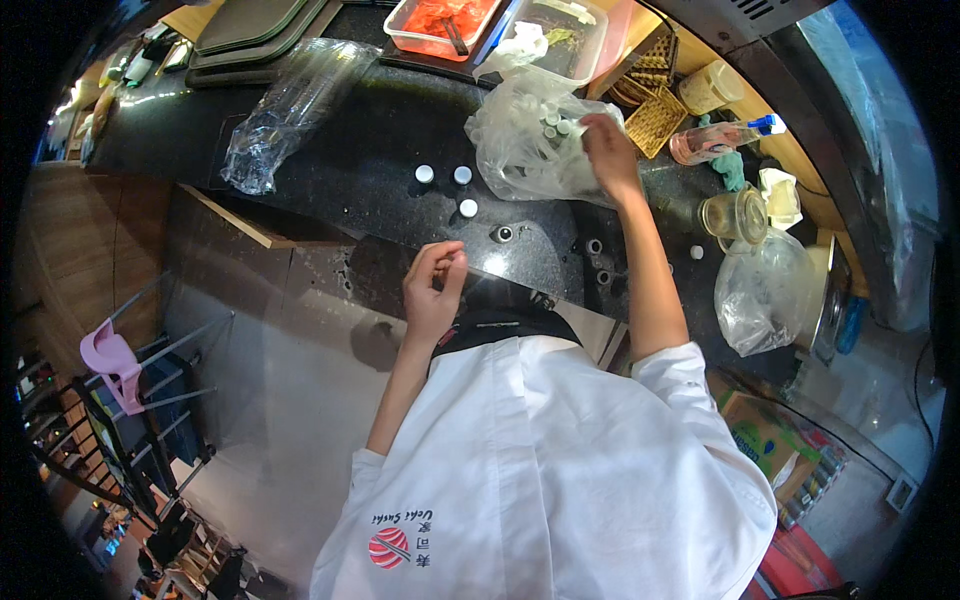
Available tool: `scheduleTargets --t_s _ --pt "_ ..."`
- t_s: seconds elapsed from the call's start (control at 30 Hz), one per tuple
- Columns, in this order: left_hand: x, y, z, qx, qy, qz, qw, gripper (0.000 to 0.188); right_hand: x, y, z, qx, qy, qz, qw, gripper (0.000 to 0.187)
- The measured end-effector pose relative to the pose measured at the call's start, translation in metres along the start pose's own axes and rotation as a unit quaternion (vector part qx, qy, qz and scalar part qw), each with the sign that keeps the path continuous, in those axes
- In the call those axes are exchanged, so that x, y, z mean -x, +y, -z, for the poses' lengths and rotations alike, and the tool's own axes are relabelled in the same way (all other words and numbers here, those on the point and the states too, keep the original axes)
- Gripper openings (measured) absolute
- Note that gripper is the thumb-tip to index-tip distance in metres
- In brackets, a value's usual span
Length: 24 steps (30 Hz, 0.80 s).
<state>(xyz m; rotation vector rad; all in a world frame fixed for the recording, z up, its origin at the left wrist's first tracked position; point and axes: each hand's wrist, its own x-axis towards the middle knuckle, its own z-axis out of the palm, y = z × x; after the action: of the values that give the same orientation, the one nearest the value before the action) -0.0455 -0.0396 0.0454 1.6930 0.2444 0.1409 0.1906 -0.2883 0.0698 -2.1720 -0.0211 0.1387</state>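
Observation:
My right hand (pixel 608 158) reaches to the right side of a clear plastic bag (pixel 500 150) holding several small bottles with whitish caps. Its fingers bend down at the bag; what they grip is hidden. Closer to me, my left hand (pixel 434 288) is raised by the counter's front edge, fingers curled and thumb against them. Whether something small is between them does not show. Three small dark bottles with white caps (pixel 468 208) stand on the counter, left of the bag. An uncapped bottle (pixel 502 234) stands nearer me, its mouth facing up.
Several small dark ring-like pieces (pixel 595 246) and a white cap (pixel 697 252) lie on the right. Beyond them are a glass jar (pixel 720 215), a second plastic bag (pixel 762 295) and a spray bottle (pixel 715 140). Wrapped clear plastic containers (pixel 300 105) lie left; food tubs (pixel 440 42) line the back.

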Motion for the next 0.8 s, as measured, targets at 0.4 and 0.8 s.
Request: scheduleTargets --t_s 0.4,0.8 --pt "-0.025 -0.046 -0.045 -0.184 -0.022 -0.134 0.974 0.046 -0.043 0.047 -0.044 0.371 -0.085 0.134 0.915 0.025" --pt "-0.032 -0.058 -0.055 -0.183 0.020 -0.178 0.967 0.038 0.078 -0.010 -0.008 0.029 -0.046 0.095 0.994 0.016"
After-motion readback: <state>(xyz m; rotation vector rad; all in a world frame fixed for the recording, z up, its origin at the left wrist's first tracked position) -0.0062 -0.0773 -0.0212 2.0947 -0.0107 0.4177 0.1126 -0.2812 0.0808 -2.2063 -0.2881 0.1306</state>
